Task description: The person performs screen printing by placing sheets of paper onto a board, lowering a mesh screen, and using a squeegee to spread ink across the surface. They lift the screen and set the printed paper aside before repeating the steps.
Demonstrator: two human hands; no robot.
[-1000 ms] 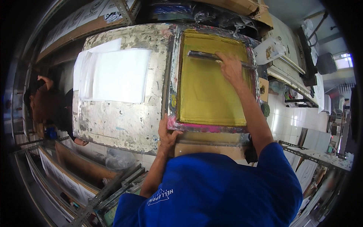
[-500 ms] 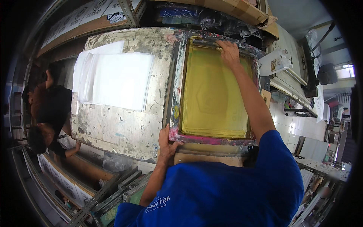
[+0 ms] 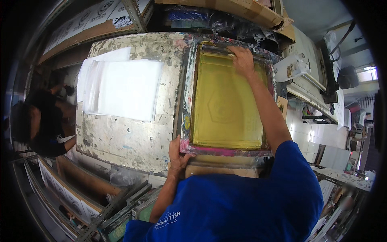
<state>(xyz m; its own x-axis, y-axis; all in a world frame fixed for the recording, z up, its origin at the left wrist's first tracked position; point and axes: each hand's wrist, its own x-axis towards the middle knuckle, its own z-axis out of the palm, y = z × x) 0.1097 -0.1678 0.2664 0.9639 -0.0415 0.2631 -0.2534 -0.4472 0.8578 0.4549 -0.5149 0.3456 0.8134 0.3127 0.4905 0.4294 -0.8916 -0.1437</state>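
A screen-printing frame (image 3: 225, 152) with yellow-green mesh (image 3: 225, 105) lies on the right half of a worn table. A faint hexagonal design shows in the mesh. At the far end, my right hand (image 3: 243, 59) is closed over a dark squeegee (image 3: 217, 50) that lies across the mesh. The squeegee's right part is hidden by the hand and forearm. My left hand (image 3: 177, 156) grips the frame's near left corner, thumb along the near edge and fingers up the left side.
Thin white sheets (image 3: 127, 90) lie stacked on the paint-stained table (image 3: 133, 139), left of the frame. A co-worker (image 3: 44, 121) bends at the far left. Shelving holds printed boxes (image 3: 74, 197) at lower left. Cardboard (image 3: 250, 10) and plastic-wrapped goods sit behind the table.
My right hand and the squeegee have come slightly nearer along the mesh. My left hand stays on the corner. The co-worker at left has shifted position.
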